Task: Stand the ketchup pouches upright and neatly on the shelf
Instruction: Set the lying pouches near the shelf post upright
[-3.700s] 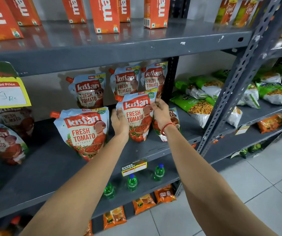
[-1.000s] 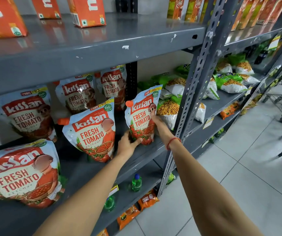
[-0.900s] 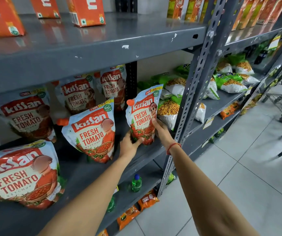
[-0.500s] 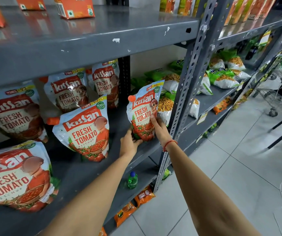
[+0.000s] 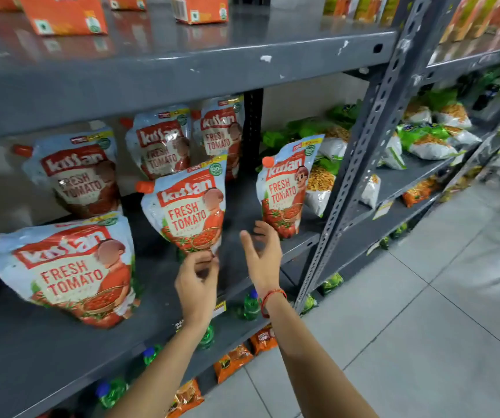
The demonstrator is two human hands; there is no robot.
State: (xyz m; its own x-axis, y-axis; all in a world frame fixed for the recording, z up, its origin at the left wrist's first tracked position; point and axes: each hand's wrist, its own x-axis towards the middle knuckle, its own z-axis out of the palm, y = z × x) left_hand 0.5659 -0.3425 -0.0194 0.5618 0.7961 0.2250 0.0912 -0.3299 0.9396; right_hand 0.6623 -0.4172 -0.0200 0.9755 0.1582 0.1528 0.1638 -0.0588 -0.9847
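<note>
Several Kissan ketchup pouches stand on the grey middle shelf [image 5: 300, 245]. The rightmost pouch [image 5: 285, 188] stands upright by the steel upright post, with nothing holding it. A middle front pouch [image 5: 188, 209] leans slightly, and a large one [image 5: 70, 270] stands at the near left. Three more pouches stand in the back row, among them one at the back left [image 5: 80, 173]. My left hand [image 5: 197, 282] hovers just below the middle pouch, fingers loosely curled, holding nothing. My right hand [image 5: 262, 254] is open, just left of and below the rightmost pouch, apart from it.
A perforated grey post [image 5: 351, 176] bounds the bay on the right. Green and white snack bags [image 5: 423, 140] fill the neighbouring shelf. Orange cartons [image 5: 61, 13] stand on the shelf above. Green bottles [image 5: 250, 306] and orange packets [image 5: 230, 360] sit on lower shelves. Grey floor tiles lie at the right.
Both hands have let go of the rightmost pouch and drawn back towards me and left. The pouch stays standing. The view has swung slightly left.
</note>
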